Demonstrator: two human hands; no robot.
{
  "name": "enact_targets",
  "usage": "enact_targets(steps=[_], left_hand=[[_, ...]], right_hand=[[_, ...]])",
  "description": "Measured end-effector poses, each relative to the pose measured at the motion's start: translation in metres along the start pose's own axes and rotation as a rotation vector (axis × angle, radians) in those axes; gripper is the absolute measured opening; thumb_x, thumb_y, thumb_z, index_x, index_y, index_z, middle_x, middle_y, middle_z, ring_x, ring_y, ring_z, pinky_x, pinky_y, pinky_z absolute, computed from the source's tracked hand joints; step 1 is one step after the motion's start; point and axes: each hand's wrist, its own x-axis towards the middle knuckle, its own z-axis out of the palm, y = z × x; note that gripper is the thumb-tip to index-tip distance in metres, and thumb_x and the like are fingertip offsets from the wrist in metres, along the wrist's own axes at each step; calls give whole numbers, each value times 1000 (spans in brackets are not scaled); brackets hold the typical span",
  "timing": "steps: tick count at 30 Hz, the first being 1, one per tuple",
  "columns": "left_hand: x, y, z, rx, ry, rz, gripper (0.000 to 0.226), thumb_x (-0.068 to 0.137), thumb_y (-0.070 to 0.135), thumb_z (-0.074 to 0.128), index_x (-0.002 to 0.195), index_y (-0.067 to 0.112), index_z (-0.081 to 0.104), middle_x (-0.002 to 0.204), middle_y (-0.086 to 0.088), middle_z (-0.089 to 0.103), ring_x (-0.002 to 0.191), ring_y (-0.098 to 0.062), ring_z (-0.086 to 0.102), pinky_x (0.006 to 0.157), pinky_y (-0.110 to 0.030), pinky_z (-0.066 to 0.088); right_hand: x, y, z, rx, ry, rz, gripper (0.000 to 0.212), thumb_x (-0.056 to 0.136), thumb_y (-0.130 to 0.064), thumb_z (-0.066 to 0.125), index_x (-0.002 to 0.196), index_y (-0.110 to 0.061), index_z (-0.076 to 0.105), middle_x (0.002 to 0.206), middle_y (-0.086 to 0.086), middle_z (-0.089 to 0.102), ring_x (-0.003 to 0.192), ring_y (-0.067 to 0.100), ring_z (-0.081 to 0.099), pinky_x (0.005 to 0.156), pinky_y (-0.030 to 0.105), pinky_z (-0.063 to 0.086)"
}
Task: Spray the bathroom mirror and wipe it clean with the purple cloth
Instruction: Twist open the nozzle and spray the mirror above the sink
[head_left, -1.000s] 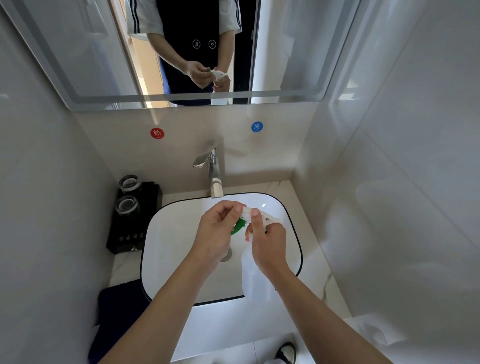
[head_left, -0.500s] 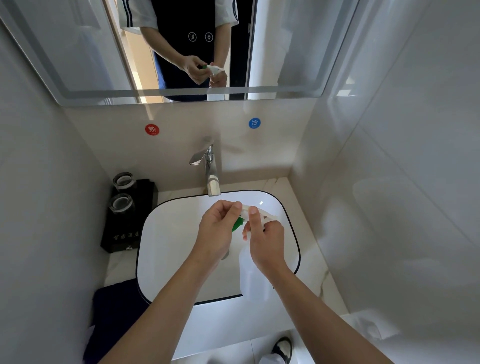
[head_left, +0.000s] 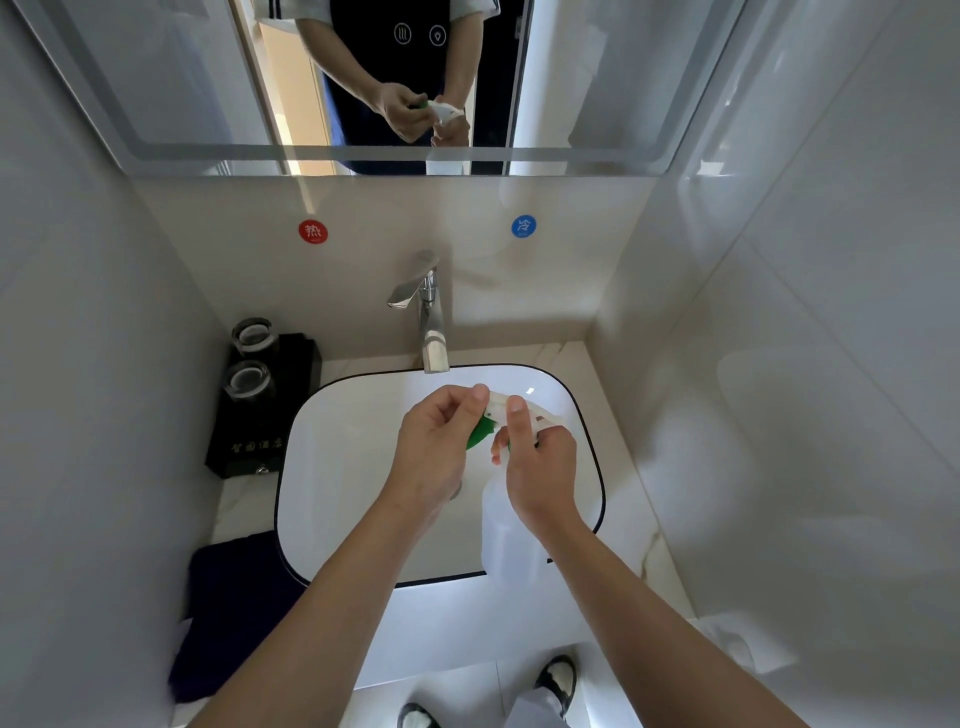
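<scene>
Nothing sprayed yet: right hand (head_left: 540, 467) grips the bottle (head_left: 506, 535), left hand (head_left: 441, 441) pinches its nozzle, cloth (head_left: 234, 613) untouched, mirror (head_left: 208, 78) unwiped.

pale counter (head_left: 618, 499) with white basin (head_left: 343, 467), black tray (head_left: 270, 415), dark cloth (head_left: 234, 597)

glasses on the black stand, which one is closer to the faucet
The rear glass, nearer the back wall, is closer to the faucet. The front glass stands nearer the person, beside the sink rim.
</scene>
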Motion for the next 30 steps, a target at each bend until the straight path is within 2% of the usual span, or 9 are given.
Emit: enact_targets(steps=[4, 8, 11, 14, 16, 20, 25, 27, 30], left_hand=[[7, -1, -3, -3, -8, 4, 22, 105, 14, 57, 99, -3, 70, 65, 13, 66, 58, 0, 57, 59, -9, 45], [9, -3, -6, 16, -48, -4, 24, 105, 13, 55, 104, -3, 72, 67, 11, 67, 60, -1, 57, 61, -10, 45], [12, -3, -8, 8, -109, -15, 21, 106, 11, 54, 104, 6, 74, 68, 12, 65, 63, -4, 57, 68, -15, 45], [15, -2, -12, 6, -178, -13, 23, 106, 10, 52, 105, 13, 75, 68, 10, 63, 65, -6, 54, 78, -26, 41], [15, -3, -12, -4, -177, -25, 23, 106, 10, 52, 106, 12, 76, 68, 10, 63, 65, -6, 54, 80, -29, 40], [14, -6, -8, -93, -129, -88, 24, 104, 12, 54, 105, 4, 76, 72, 5, 66, 63, -5, 55, 78, -26, 42], [21, -9, -4, -152, -142, -112, 31, 103, 21, 57, 91, 4, 80, 83, -9, 61, 71, -14, 46, 80, -27, 40], [23, -9, -1, -155, -154, -107, 34, 104, 22, 56, 89, 2, 79, 86, -13, 63, 72, -13, 49, 82, -27, 43], [28, -11, 3, -150, -142, -90, 36, 106, 24, 54, 94, 1, 79, 95, -17, 68, 88, -20, 58, 95, -34, 47]], right_hand=[[1, -1, -1, -8, -10, -3, 62, 97, -51, 45, 57, -5, 55, 49, -3, 54, 46, 4, 48, 51, 12, 36], [0, -1, -3, 9, -29, -16, 68, 95, -55, 42, 61, 1, 58, 53, 3, 57, 48, 4, 49, 53, 12, 37], [-2, 2, -6, 7, -33, -33, 70, 93, -60, 39, 63, 0, 59, 56, 7, 59, 51, 5, 51, 56, 13, 39], [-3, 5, -8, -31, -20, -36, 68, 94, -58, 37, 61, -3, 59, 54, -1, 59, 53, 5, 53, 59, 13, 40], [-2, 6, -10, -62, -35, -32, 71, 91, -64, 35, 59, -6, 60, 55, -1, 62, 53, 6, 55, 59, 14, 41], [-1, 4, -13, -90, -69, -28, 70, 86, -70, 37, 60, -11, 65, 64, 3, 68, 57, 8, 60, 61, 19, 43], [1, -2, -27, -72, -155, -31, 37, 87, -60, 55, 98, -29, 71, 81, -1, 72, 71, 23, 70, 71, 50, 57], [3, -3, -33, -73, -229, -52, 29, 87, -53, 61, 109, -35, 68, 98, -8, 72, 83, 21, 70, 76, 53, 57], [5, -5, -31, -134, -301, -89, 38, 88, -43, 56, 126, -41, 60, 120, -20, 67, 105, 12, 66, 89, 46, 55]])
